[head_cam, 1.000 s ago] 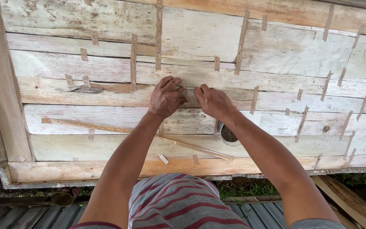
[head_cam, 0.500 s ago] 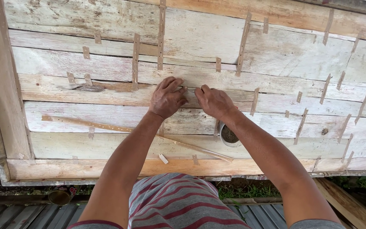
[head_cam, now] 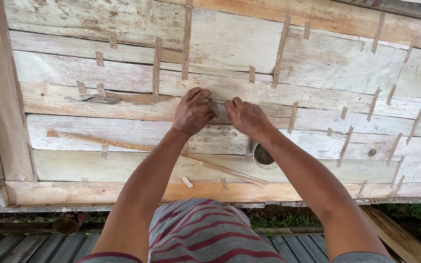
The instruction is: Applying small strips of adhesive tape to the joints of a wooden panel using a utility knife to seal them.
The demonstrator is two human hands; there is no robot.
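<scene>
Both hands (head_cam: 220, 113) pinch a thin strip (head_cam: 219, 103) on weathered planks (head_cam: 317, 63) (outdoors).

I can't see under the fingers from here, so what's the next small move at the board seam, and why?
Probably press the short strip flat across the seam and hold it steady. Both the left hand and the right hand pinch at the same spot on the whitewashed plank wall, where similar thin strips already bridge the gaps. The small tin sits by the right wrist.

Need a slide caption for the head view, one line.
Left hand and right hand meet fingertip to fingertip on a weathered plank panel, long perforated strip and small tin nearby.
</scene>
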